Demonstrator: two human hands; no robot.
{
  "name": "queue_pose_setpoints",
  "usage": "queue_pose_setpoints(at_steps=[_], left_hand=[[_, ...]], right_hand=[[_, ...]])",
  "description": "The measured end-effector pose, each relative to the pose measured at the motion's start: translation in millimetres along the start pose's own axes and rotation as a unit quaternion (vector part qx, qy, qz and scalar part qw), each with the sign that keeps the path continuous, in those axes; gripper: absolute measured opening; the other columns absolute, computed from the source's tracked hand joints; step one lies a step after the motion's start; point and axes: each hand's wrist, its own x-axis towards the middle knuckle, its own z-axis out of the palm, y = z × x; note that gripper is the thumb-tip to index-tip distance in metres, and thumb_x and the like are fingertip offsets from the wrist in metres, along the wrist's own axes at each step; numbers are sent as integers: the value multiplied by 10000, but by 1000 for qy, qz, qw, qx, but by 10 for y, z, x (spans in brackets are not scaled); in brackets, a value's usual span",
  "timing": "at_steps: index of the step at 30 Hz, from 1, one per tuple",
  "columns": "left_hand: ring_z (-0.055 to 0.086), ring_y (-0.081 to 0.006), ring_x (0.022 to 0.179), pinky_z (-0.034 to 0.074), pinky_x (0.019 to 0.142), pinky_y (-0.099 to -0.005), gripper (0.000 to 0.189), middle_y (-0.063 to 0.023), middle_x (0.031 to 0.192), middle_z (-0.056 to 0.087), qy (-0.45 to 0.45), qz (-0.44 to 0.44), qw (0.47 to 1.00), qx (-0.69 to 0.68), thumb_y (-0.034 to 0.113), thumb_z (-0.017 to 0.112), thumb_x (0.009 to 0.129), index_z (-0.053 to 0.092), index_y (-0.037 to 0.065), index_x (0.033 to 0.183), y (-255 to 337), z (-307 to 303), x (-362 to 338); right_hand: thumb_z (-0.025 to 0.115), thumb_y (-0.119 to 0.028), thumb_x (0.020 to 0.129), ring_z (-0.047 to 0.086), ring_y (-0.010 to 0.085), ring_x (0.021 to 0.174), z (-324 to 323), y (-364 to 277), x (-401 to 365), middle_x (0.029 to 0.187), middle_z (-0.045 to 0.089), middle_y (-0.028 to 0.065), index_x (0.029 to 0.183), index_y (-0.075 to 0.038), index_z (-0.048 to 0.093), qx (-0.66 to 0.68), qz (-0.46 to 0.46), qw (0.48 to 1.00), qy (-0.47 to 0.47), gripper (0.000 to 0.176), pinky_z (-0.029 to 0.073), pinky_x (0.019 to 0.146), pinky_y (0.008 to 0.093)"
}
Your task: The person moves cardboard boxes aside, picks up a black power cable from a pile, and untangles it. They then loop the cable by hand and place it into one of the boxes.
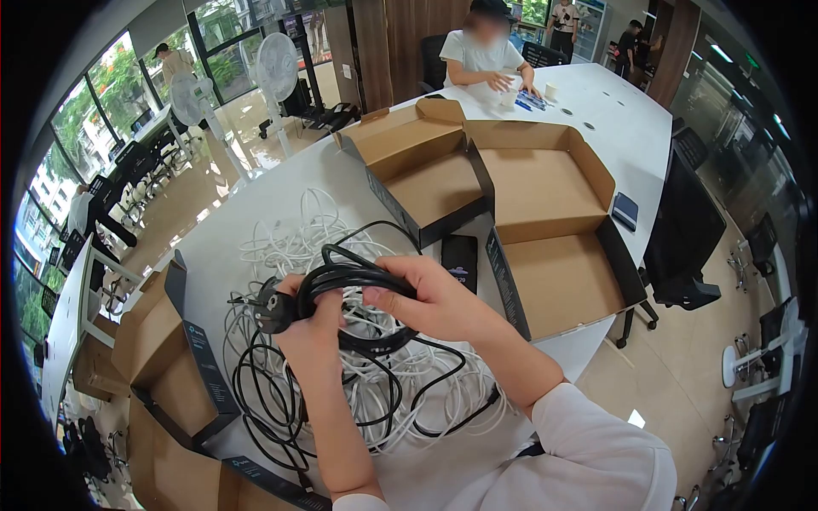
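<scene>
Clasping light, floppy coiled black power cable [351, 277], left hand [311, 334] clenched beside its round black plug [273, 313], right hand [430, 302] pinching the loops.

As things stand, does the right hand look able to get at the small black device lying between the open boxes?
Probably yes: the black device lies uncovered just beyond the right hand. But that hand grips the black cable coil, so it isn't free.
</scene>
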Motion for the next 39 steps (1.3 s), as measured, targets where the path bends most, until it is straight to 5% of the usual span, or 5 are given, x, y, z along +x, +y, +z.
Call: queue_pose_setpoints(at_steps=[7,13,28,35,39], left_hand=[[544,-173,859,432,704,-257,207,-83,1084,564,10,373,882,288,-13,709,700,571,29,848,1,-75,90],[592,-189,1030,457,830,-254,406,-104,1117,615,-161,61,985,-2,-46,626,783,555,9,1179,161,-81,82],[424,-77,401,340,418,-229,444,-15,564,532,-364,-138,894,-221,331,789,750,567,-26,894,114,-278,28],[272,-42,382,191,418,-240,210,81,492,311,-188,-114,949,-227,186,678,860,529,42,823,109,-175,27],[159,-81,378,192,418,-262,170,58,464,229,-142,-100,925,-338,155,518,896,483,86,745,209,-363,224]], right_hand=[[636,-156,890,356,15,589,99,7,-10,638,436,-81,835,-17,581,83,11,996,3,159,301,499,206],[603,-215,919,361,8,602,90,13,-50,646,439,-83,837,-17,576,123,-54,989,-57,216,301,508,197],[555,-394,942,279,0,471,-50,16,-3,584,388,-84,739,-40,546,148,-33,988,-13,409,183,412,212],[607,-178,898,489,136,1043,0,200,117,1088,528,46,1183,-7,517,-1,-167,981,102,344,384,915,285],[650,-118,848,503,143,990,-29,118,75,1107,521,69,1175,-35,530,-113,-243,943,197,358,417,836,272]])
